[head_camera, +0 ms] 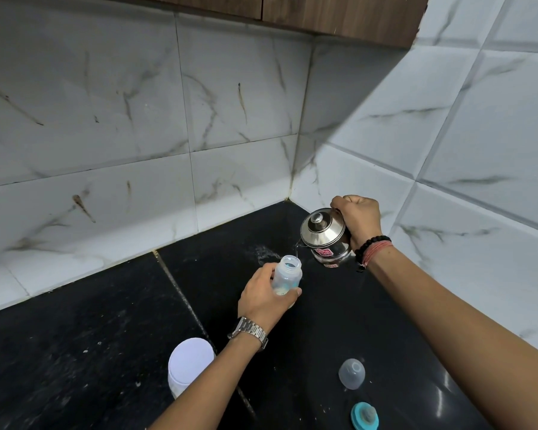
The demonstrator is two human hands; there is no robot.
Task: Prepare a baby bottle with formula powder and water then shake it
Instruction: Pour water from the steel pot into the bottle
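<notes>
**Water going into the open bottle**

Nearest the camera, on the black counter (75, 352), lie the teal collar with its teat (364, 416) and, just beyond it, the clear dome cap (351, 373) — both well apart from the bottle. To their left stands a white container (190, 366), partly behind the left forearm.

Further in, the left hand (266, 296) grips the baby bottle (287, 274) from the side, fingers and thumb curled round its lower half; a metal watch (249, 332) sits on that wrist. The bottle is open-mouthed and tipped slightly, with pale powder in its bottom.

Just beyond, the right hand (359, 220) is clenched on the handle of a small steel kettle (325, 238), lid on, tilted toward the bottle — a thin stream of water (297, 251) falls from its spout to the bottle's mouth. A black bead bracelet (370, 248) and a red thread circle the right wrist.

Behind rise marbled white wall tiles (106, 119) and a wooden cabinet (339, 13).
</notes>
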